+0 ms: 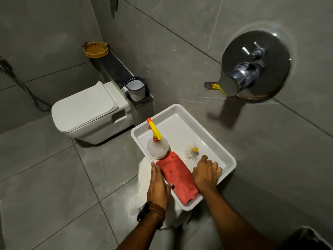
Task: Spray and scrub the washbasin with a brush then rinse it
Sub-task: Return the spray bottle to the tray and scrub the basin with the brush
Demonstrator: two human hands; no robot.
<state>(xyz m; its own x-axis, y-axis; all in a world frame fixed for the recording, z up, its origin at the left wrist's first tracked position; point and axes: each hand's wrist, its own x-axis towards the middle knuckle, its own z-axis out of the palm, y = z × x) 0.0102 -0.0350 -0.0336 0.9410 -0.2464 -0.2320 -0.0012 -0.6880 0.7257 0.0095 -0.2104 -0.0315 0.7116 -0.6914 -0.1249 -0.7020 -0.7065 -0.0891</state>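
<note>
The washbasin [212, 141] sits in the lower middle of the frame, a white rectangular basin with rounded corners and a shallow flat bottom, turned at a slant so that one corner points toward the upper part of the picture. Its glazed inside is glossy and looks wet near the right-hand wall.

On the basin's left rim stands a spray bottle [157, 144], translucent white with a yellow trigger head and an orange nozzle tip. Just below it a red cloth [177, 176], folded into a long strip, lies along the near rim and reaches the basin's lowest corner. Inside the basin, right of the bottle, lies a small brush [191, 151] with white bristles and a yellow knob.

The left hand [158, 184] rests flat against the outside of the basin's left rim beside the cloth, fingers straight and together, gripping nothing; a dark watch and a brown band circle the wrist. The right hand [206, 173] lies palm down inside the basin just right of the cloth, fingers loosely curled on the bottom, near the brush but not touching it, with nothing visibly held.

In the upper right a chrome tap [239, 76] juts from a round plate on the grey tiled wall. At the left stands a white toilet [86, 112], with a mug [134, 91] and a wicker basket [96, 49] on the ledge behind it.
</note>
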